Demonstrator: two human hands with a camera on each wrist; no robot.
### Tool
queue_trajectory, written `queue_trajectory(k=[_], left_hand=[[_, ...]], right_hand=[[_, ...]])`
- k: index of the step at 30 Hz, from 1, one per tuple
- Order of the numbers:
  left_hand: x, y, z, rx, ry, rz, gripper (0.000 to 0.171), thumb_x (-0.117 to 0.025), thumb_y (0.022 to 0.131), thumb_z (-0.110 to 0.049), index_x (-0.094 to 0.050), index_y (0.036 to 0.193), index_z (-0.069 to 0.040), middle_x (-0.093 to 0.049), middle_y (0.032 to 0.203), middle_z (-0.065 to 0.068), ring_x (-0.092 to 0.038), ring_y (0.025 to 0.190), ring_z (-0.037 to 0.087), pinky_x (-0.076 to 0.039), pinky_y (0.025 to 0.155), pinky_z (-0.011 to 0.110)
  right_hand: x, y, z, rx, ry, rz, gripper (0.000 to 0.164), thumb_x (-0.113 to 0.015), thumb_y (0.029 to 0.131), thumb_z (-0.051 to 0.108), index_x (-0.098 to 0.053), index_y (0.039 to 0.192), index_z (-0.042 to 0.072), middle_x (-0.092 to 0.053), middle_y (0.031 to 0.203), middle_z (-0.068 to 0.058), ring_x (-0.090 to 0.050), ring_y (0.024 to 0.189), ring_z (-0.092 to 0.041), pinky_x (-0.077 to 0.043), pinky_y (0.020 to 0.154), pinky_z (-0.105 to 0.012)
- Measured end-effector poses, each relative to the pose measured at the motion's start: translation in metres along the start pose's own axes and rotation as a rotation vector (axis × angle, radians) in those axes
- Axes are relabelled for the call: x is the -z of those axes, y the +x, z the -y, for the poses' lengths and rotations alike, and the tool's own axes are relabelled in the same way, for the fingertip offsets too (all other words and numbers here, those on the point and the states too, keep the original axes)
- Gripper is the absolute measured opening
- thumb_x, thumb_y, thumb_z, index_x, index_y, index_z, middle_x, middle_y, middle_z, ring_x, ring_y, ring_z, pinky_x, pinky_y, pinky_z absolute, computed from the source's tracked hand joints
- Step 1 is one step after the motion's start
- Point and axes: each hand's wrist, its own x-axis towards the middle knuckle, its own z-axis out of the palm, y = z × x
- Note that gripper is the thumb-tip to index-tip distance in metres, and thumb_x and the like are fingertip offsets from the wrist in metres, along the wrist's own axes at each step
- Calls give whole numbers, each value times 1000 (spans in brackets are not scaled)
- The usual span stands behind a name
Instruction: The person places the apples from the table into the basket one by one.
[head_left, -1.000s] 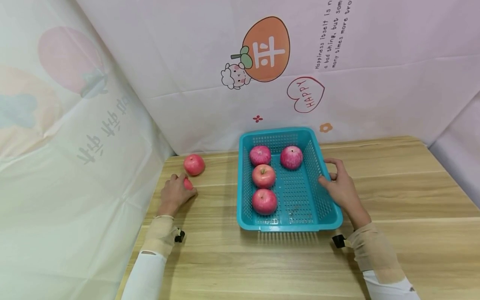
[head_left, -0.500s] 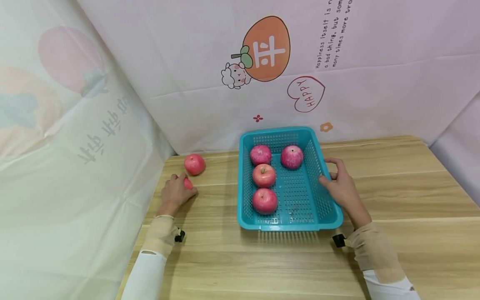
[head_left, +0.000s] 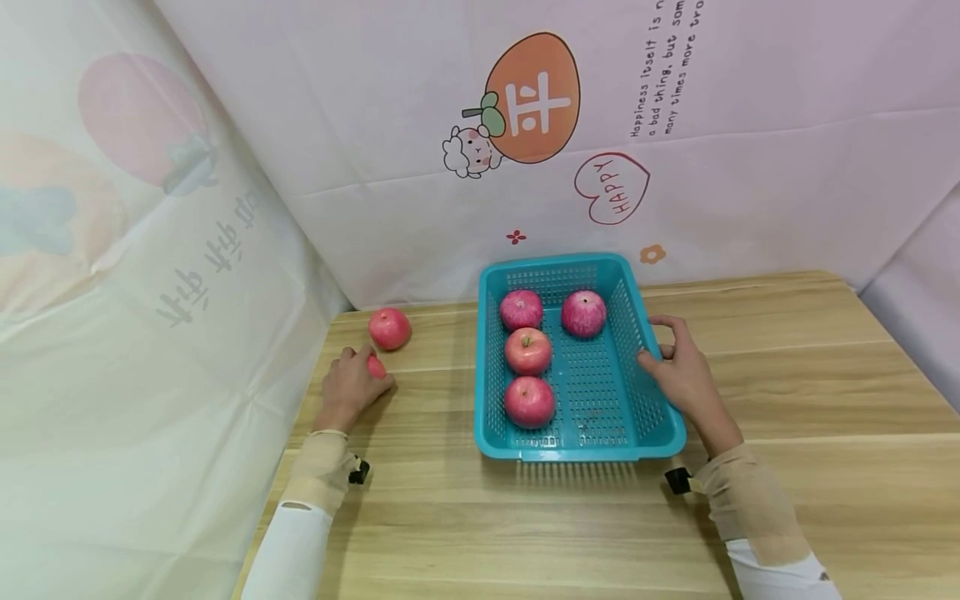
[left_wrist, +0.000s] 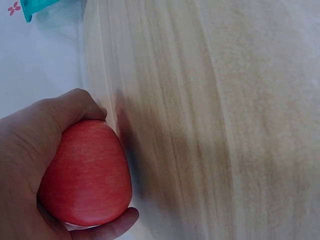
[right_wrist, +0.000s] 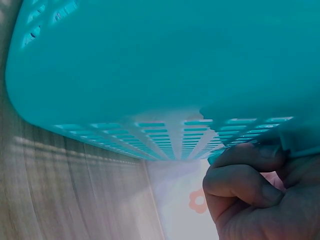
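At the table's left side my left hand [head_left: 352, 385] grips a red apple [left_wrist: 89, 175], thumb and fingers curved round it; from the head view the hand covers most of it. A second red apple [head_left: 389, 328] lies just beyond that hand. My right hand [head_left: 681, 372] holds the right rim of a turquoise plastic basket [head_left: 498, 450], thumb inside and fingers outside. In the right wrist view, curled fingers [right_wrist: 240, 182] show under the basket's rim. Inside the basket, three apples [head_left: 528, 352] line the left wall and a darker red apple [head_left: 583, 314] sits at the back right.
The wooden table [head_left: 420, 517] runs back to a white printed cloth [head_left: 390, 167] hanging behind it. Another cloth [head_left: 150, 375] hangs along the left edge. A black wrist camera [head_left: 359, 472] sits on the left wrist, another on the right.
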Motion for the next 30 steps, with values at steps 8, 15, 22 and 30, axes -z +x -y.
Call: queue_trajectory(k=[8,15,22,30], left_hand=[[5,-1,0,-2,12,-6,53,-70,70,-45,-57,113,-17,-52,107,13,-58,92,38,-49,58,46],[11,-1,-4,-28,9,-21,53,-70,71,-45,-57,114,-18,-52,106,12,-58,92,38,-48,58,45],[15,-1,-9,-54,11,-40,60,-69,72,-44,-56,125,-18,-52,106,14,-58,92,40,-48,57,46],[23,-3,-15,-84,9,-61,65,-70,71,-44,-54,128,-17,-54,106,16,-60,91,41,-50,59,49]], right_hand=[[0,0,-1,0,-1,2,63,-52,99,28,-21,153,18,-62,122,-34,-69,95,-43,-59,67,-47],[0,1,-3,7,7,0,63,-52,99,28,-21,153,19,-63,120,-33,-69,95,-42,-59,66,-46],[0,1,-3,8,14,-3,62,-52,99,27,-21,152,19,-63,120,-33,-69,95,-42,-59,67,-47],[0,-1,-1,4,13,0,62,-52,100,27,-21,153,19,-61,123,-34,-68,98,-45,-59,69,-50]])
